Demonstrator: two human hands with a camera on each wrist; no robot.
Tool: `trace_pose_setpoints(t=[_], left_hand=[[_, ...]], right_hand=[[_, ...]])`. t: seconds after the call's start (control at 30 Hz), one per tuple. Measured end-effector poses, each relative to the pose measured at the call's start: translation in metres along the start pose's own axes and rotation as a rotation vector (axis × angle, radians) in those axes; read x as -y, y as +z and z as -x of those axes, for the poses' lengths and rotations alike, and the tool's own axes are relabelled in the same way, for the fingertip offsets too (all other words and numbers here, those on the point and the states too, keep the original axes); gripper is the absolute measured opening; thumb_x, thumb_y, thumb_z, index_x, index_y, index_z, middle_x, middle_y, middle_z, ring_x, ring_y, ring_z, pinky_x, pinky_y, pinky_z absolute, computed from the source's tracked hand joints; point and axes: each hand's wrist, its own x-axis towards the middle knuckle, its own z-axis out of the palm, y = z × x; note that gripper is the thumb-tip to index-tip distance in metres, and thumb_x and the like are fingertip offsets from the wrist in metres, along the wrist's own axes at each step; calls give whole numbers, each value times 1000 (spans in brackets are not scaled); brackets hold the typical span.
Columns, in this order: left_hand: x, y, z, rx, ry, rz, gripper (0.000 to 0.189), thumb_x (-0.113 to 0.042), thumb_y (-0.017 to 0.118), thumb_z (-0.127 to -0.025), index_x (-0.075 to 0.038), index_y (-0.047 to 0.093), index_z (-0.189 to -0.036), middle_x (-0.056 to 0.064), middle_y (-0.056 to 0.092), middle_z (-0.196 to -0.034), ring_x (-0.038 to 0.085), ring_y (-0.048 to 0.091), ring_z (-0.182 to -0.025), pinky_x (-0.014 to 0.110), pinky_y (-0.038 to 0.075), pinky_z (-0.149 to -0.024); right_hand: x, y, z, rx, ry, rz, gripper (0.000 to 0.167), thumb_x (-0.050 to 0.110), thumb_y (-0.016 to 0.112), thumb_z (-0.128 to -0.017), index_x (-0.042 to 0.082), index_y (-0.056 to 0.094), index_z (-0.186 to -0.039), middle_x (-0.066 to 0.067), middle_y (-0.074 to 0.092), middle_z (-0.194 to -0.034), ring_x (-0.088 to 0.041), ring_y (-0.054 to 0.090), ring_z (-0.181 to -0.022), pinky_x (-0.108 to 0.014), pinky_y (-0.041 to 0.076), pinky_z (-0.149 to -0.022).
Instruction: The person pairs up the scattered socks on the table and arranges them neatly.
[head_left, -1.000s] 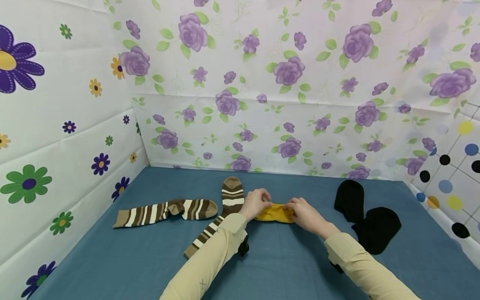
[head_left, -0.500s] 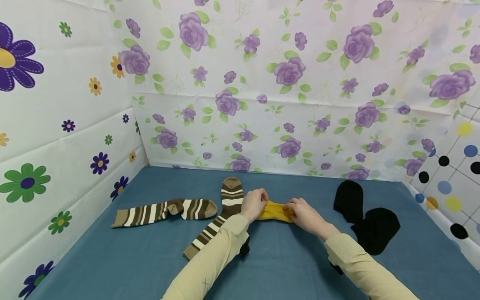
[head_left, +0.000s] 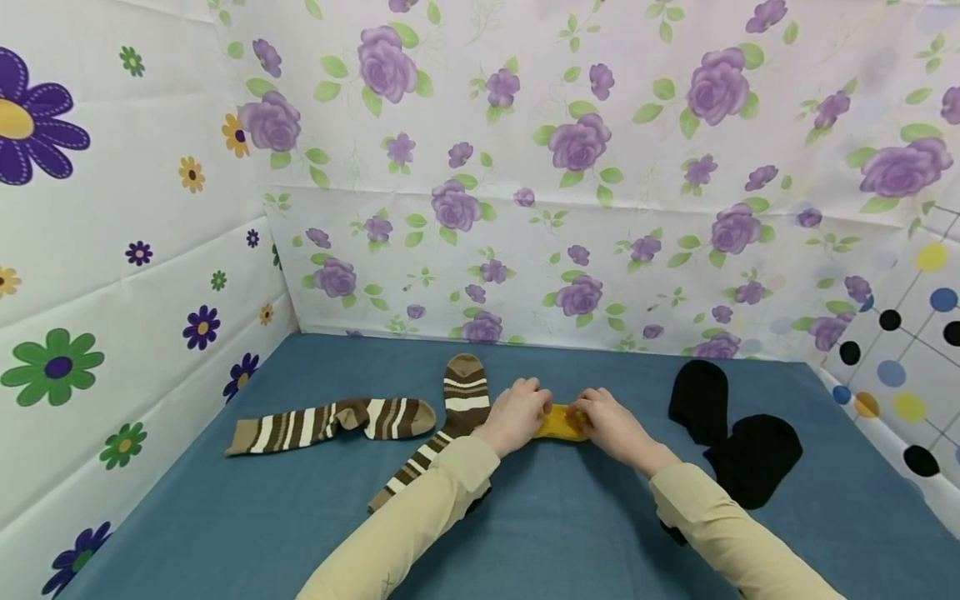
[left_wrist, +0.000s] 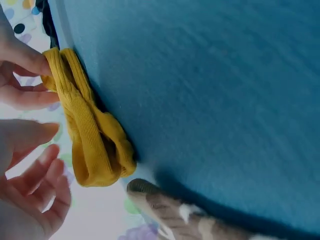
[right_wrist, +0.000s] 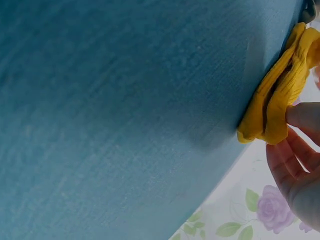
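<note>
A yellow sock [head_left: 561,423], doubled over in two layers, lies on the blue cloth between my hands. My right hand [head_left: 615,429] pinches one end of it between thumb and fingers, as the right wrist view shows with the thumb [right_wrist: 304,120] on the yellow fabric. Close to the sock's other part, my left hand [head_left: 516,417] has its fingers apart and loosely bent. In the left wrist view a gap separates the left hand's fingers [left_wrist: 50,185] from the yellow sock [left_wrist: 92,145]. Two brown, white and tan striped socks [head_left: 467,392] [head_left: 330,427] lie left of my hands.
Two black socks [head_left: 699,400] [head_left: 757,460] lie at the right. A blue cloth [head_left: 225,525] covers the table. Flower-printed sheets [head_left: 487,167] stand behind it and along the left, with a dotted sheet [head_left: 911,375] at the right edge.
My left hand has shifted right, closer to my right hand, and less of the yellow sock shows between them. The right hand stays almost in place. The striped and black socks have not moved.
</note>
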Motion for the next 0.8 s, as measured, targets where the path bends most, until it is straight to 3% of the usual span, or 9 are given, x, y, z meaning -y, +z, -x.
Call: trace_pose_setpoints(t=[0.17,0.33,0.5,0.8], left_hand=[[-2,-1,3,151,-65,-89,6,-11,61,-87,-14,66,-88,0,49,-77,16,45,-68,26,41,-58],[-1,-1,7,204,-120,-49,6,-11,62,-86,-13,66,-89,0,48,-77,17,46,-68,27,42,-58],[1,-2,11,189,-94,-63,4,-11,62,-86,-13,65,-88,0,47,-77,16,44,-68,25,41,-56],[1,-11,17,97,0,-132,6,-17,65,-84,-13,64,-89,2,46,-80,15,42,-68,24,39,-54]], right_hand=[[-1,0,0,20,8,-12,19,-8,68,-74,3,66,-90,-7,56,-89,-21,48,-78,-34,44,-69],[-1,1,0,87,33,-34,20,-6,67,-77,4,66,-94,-6,56,-93,-24,51,-86,-37,44,-75],[1,-2,0,85,33,-29,19,-2,68,-78,5,66,-96,-5,56,-94,-23,51,-87,-36,44,-76],[9,-10,3,30,-18,-3,19,0,69,-77,4,65,-95,-5,55,-93,-20,48,-82,-33,44,-70]])
